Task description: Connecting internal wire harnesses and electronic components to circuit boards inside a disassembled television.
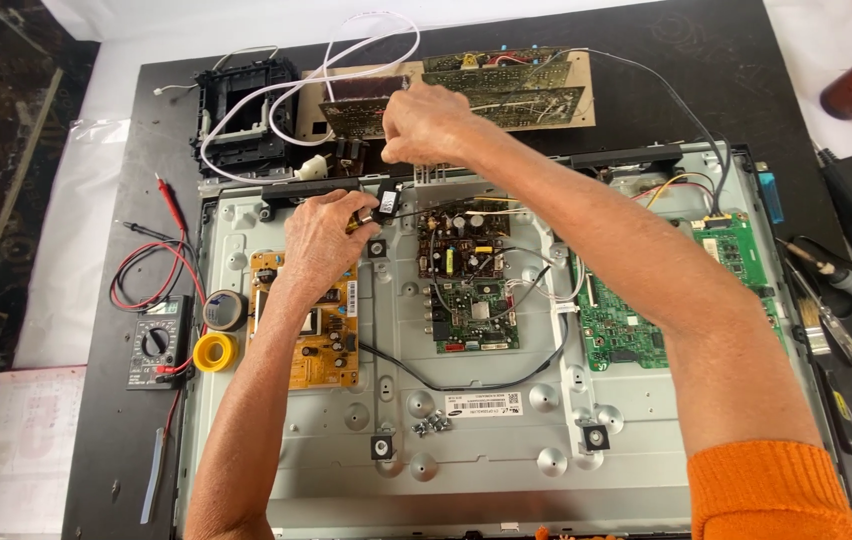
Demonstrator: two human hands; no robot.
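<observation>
Dark counter [146, 120] carries an opened TV back panel [486, 440] with brown [311, 330], central [466, 285] and green [636, 320] circuit boards, loose screws [433, 425] on the metal. Left hand [326, 240], arm stretched forward, fingers closed on a small black connector [386, 205] at the top edge. Right hand [426, 122] reaches further, fingers pinched on a thin wire [416, 170]

On my left I see a multimeter [157, 343] with red and black leads, and just beside it a yellow tape roll [214, 352] and a grey one [225, 310]. A black plastic frame [242, 113] sits at the top left, a soldering iron [841, 277] on the right, and loose screws [432, 425] lie on the metal chassis [506, 450].
</observation>
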